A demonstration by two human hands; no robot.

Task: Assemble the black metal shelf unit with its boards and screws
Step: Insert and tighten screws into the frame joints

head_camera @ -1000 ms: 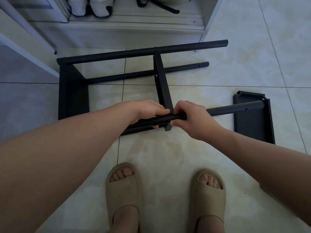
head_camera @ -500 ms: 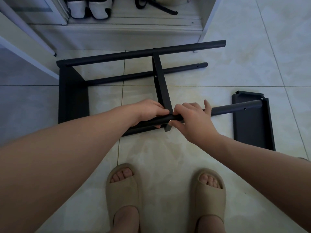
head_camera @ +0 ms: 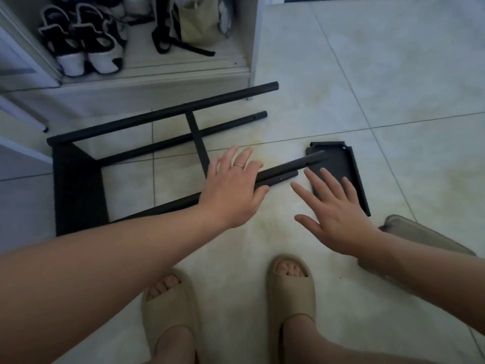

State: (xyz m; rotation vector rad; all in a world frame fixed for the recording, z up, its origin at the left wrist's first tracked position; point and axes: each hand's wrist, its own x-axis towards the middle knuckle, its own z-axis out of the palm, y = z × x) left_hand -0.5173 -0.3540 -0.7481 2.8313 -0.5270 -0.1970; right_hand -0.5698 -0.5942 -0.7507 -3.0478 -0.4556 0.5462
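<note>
Left hand (head_camera: 233, 190): reaches forward, palm down, fingers straight and a little apart, holds nothing. Lies over the near tubes (head_camera: 288, 166) of the frame; touching them or only above them, not possible to tell. Thin ring (head_camera: 238, 166) on one finger. Right hand (head_camera: 336, 208): also palm down, fingers straight and spread wide, grips nothing, hovers beside the tube ends and over part of the black board (head_camera: 338, 164).

Black metal frame (head_camera: 78, 185): lies on its side on the tiled floor (head_camera: 393, 101), ahead of the feet in beige slippers (head_camera: 291, 292), more to the left. Dark end panel at the left, four round tubes going from it to the right with free ends, a small hole near some ends. Flat cross strip (head_camera: 196, 137) between the far pair and the near pair. Black board, with raised rim: flat on the floor at the tube ends, one tube end over its corner.

Middle of the near tubes hidden under the left hand and forearm. Near edge of the board hidden behind the right hand. Everything dim, hands slightly blurred.
</note>
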